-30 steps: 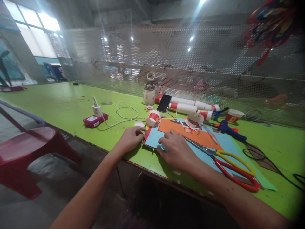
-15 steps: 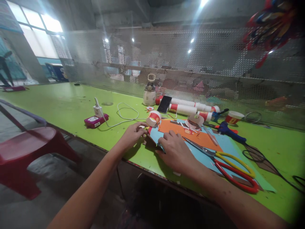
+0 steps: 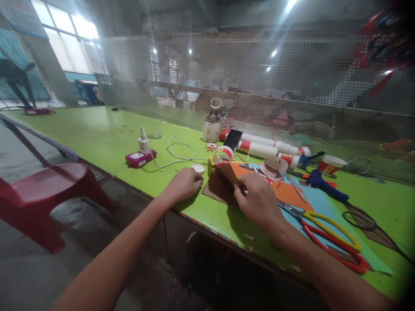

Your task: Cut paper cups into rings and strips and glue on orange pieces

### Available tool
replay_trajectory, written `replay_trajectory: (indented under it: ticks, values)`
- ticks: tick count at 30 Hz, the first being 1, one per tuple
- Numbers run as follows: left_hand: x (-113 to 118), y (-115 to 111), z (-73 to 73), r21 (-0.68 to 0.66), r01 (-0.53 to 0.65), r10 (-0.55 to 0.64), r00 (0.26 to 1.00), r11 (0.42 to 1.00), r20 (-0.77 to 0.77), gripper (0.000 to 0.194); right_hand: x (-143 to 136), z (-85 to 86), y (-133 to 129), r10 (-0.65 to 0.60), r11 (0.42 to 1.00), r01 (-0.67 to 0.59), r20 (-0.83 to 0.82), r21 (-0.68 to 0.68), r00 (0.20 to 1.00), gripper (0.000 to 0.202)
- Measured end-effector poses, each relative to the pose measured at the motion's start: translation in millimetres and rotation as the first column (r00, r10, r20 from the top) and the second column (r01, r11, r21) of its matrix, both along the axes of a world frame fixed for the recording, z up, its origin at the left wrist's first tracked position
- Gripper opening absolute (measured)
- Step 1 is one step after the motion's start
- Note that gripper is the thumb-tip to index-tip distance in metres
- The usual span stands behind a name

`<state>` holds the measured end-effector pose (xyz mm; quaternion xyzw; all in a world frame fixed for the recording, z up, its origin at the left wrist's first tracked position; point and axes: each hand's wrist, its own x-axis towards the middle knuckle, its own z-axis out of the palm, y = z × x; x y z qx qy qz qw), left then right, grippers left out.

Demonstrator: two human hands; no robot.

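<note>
My right hand (image 3: 259, 198) pinches the edge of a brown sheet (image 3: 227, 172), which is lifted and tilted. Another brown piece (image 3: 218, 188) lies flat beneath it on the green table. My left hand (image 3: 184, 185) rests on the table with its fingers curled together, beside a small white disc (image 3: 197, 168); whatever its fingertips may hold is hidden. Behind the brown sheet is a cut paper cup ring (image 3: 223, 154). Orange paper (image 3: 288, 192) and blue paper (image 3: 319, 207) lie to the right, with large scissors (image 3: 324, 220) on them, their handles red and yellow.
A purple power socket (image 3: 140, 158) with a white plug and cable sits left. Behind are a bottle (image 3: 211, 127), a phone (image 3: 232, 141) and stacked cups (image 3: 259, 149). A blue glue gun (image 3: 327, 185) and a single cup (image 3: 331, 165) are right. A red stool (image 3: 48, 185) stands left.
The view has shifted left. My right hand has lifted a brown sheet, and more brown board shows below. My left hand has drawn back from the blue paper's edge, and the white disc shows fully.
</note>
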<state>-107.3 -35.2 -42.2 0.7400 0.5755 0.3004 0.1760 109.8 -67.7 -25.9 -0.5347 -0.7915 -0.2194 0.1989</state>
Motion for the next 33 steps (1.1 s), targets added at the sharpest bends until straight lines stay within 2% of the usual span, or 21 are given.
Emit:
replay_trajectory:
  ticks: [5,9,12,14,18,23,26,28,33]
  values:
    - [13,-6,2.1,-0.047,0.04,-0.039,0.999,0.998,0.036,0.013,7,-2.1,5,0.04,0.999,-0.039,-0.046,0.025,0.998,0.02]
    - [27,-8,8.1,-0.173,0.069,-0.032,0.977,0.982,0.209,0.021,5,-4.7,6,0.067,0.998,-0.067,-0.043,0.006,0.997,0.02]
    - [34,-7,12.6,-0.306,0.137,-0.009,0.923,0.942,0.385,0.024,3,-4.7,4,0.057,0.998,-0.057,-0.032,-0.021,0.998,0.021]
    - [36,-6,15.3,-0.346,0.165,0.029,0.87,0.924,0.491,0.024,1,-2.9,2,0.042,0.998,-0.043,-0.025,-0.045,0.999,0.02]
    - [36,-3,22.7,-0.328,0.182,0.074,0.769,0.927,0.635,0.016,-1,1.7,-2,0.04,0.993,-0.041,-0.005,-0.112,0.999,0.015]
    - [41,4,35.6,-0.322,0.207,0.079,0.719,0.924,0.69,0.012,-6,3.7,-7,0.031,0.983,-0.023,0.044,-0.185,0.999,0.022]
    - [46,4,37.9,-0.317,0.181,0.092,0.724,0.931,0.684,0.016,-9,3.2,-6,-0.012,0.981,0.027,0.079,-0.194,0.997,0.033]
    - [47,4,35.3,-0.302,0.14,0.097,0.752,0.943,0.652,0.019,-10,2.4,-4,-0.035,0.979,0.056,0.11,-0.195,0.993,0.031]
    - [36,8,20.5,-0.215,-0.008,0.102,0.896,0.977,0.433,0.013,-12,1.2,0,-0.07,0.976,0.105,0.184,-0.189,0.981,0.018]
